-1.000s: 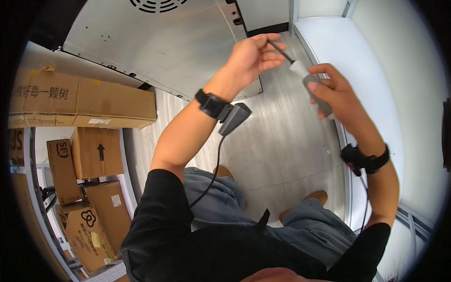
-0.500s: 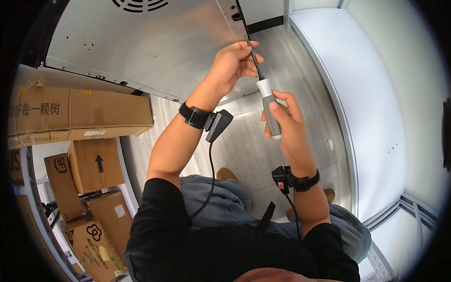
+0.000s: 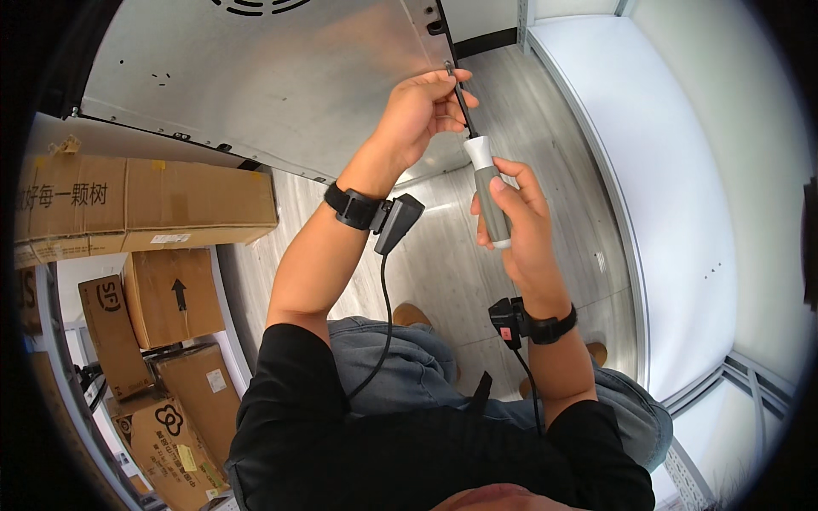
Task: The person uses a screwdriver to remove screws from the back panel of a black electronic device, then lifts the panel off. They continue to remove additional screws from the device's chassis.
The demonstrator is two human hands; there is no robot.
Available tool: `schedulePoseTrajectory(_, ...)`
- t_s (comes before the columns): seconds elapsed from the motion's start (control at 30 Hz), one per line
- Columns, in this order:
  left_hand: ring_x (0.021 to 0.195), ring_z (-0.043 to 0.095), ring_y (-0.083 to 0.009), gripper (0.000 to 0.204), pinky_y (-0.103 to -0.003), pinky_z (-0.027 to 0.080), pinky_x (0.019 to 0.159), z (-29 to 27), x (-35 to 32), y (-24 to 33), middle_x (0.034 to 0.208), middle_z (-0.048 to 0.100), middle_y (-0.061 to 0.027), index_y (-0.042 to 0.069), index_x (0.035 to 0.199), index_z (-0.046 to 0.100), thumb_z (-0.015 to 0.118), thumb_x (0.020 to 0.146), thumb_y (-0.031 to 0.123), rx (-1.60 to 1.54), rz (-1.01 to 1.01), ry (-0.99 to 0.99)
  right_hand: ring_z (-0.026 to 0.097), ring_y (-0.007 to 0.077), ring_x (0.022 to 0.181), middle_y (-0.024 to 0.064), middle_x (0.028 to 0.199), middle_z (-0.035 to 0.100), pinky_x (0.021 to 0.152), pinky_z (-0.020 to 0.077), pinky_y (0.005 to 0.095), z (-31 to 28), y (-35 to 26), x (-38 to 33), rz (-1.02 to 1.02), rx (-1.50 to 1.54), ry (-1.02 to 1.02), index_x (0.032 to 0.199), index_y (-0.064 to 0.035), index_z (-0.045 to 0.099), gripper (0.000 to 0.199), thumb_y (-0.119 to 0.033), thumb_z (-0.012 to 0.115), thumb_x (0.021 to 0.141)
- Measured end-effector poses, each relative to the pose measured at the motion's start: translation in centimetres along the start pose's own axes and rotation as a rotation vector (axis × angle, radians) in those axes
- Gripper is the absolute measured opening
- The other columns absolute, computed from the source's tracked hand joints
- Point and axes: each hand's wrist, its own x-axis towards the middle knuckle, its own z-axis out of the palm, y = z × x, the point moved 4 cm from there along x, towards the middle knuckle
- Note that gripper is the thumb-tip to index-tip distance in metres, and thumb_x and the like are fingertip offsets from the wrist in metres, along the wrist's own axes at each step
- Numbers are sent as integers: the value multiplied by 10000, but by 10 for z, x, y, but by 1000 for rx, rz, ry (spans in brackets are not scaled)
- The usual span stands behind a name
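A screwdriver (image 3: 492, 201) with a grey and white handle and a dark shaft points away from me, its tip end at the right edge of a large metal panel (image 3: 281, 94). My right hand (image 3: 527, 204) is closed around the handle, the thumb lying along it. Close to the tip, my left hand (image 3: 423, 111) pinches the shaft between thumb and index finger, with the other fingers curled loosely beside it. The left fingers partly cover the tip, so whether it sits in a screw cannot be made out. Small holes and slots line the panel's edges.
Cardboard boxes (image 3: 192, 294) are stacked on a metal rack to my left, with a long box (image 3: 145, 204) on top. A white shelf (image 3: 656, 196) curves along my right. Black straps on both wrists carry small devices with cables (image 3: 386, 319).
The screwdriver and my right hand have shifted slightly up and left in the view. My left hand keeps its pinch near the tip, a little higher. The panel appears slightly higher too.
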Motion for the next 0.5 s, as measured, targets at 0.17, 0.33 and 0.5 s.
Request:
schedulePoseTrajectory(0.17,670,575,-95,301,-242,509,622,0,2,-2,874,656,-84,-30,1175,552,384,977,122,2,9,7,518,135,460,123,761,596,415,400,267,1,-2,1,10,7,3,1216,-21,445,314,-192,477,955)
schedulePoseTrajectory(0.33,658,575,-92,303,-235,509,607,1,1,-1,871,658,-79,-30,1178,554,383,981,123,0,12,24,518,131,453,108,744,597,407,399,262,-1,0,3,25,72,7,1212,-13,457,330,-192,508,939)
schedulePoseTrajectory(0.5,663,577,-91,302,-234,509,606,2,1,-2,866,658,-75,-29,1178,558,392,985,133,27,25,33,516,124,445,96,727,597,398,397,255,-5,5,5,34,104,29,1194,-15,481,318,-183,526,927)
